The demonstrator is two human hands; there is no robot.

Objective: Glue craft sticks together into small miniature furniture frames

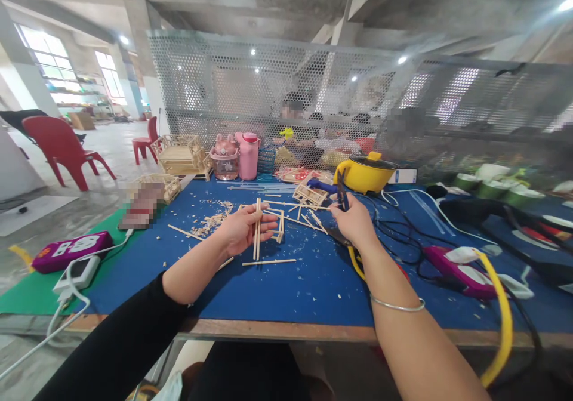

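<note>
My left hand [246, 229] pinches two thin wooden sticks [257, 234] upright under its thumb, the other fingers stretched out behind them. My right hand [351, 216] is closed around a dark narrow tool [342, 193]; its working end is too unclear to name. A light stick touches that hand's fingertips. Between the hands stands a small stick frame [281, 227], with several loose sticks beside it. One stick [268, 262] lies flat nearer me. A blue glue gun [321, 185] rests by a small stick-built piece [308, 195] behind my right hand.
Wood scraps [212, 219] litter the blue mat. At the back stand a stick-built model [181, 155], a pink bottle [248, 156] and a yellow pot [364, 174]. Cables and a purple power strip [461, 273] lie right; a phone [143, 205] lies left.
</note>
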